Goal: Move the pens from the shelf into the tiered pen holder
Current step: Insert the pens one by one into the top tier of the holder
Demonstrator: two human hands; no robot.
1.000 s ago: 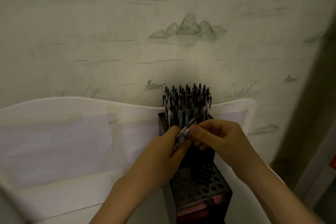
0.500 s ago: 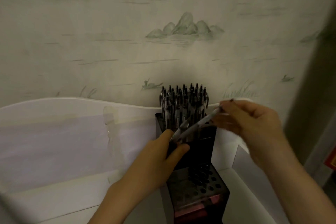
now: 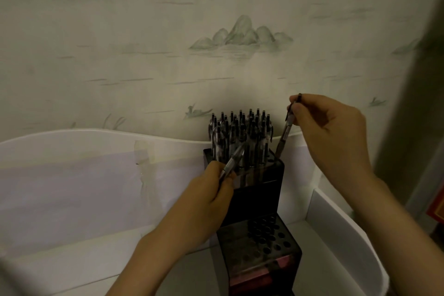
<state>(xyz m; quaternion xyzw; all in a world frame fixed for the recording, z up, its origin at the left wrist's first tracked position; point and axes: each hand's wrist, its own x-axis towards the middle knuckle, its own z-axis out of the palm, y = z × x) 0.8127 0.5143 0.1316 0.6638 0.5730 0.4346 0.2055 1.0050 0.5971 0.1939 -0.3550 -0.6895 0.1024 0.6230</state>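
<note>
On the white shelf (image 3: pixel 72 259) stands the dark tiered pen holder (image 3: pixel 259 243), its near low tier showing bare holes. The left hand (image 3: pixel 206 204) grips one pen (image 3: pixel 231 162); the right hand (image 3: pixel 331 132) pinches another pen (image 3: pixel 286 132) above the crowded back tier. Behind rises pale wallpaper (image 3: pixel 144 43) printed with green hills.

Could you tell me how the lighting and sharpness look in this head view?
Head view: dim, flat light; the black pen holder loses detail in shadow; both hands stay fairly sharp; wide-angle bending curves the white shelf edge.
</note>
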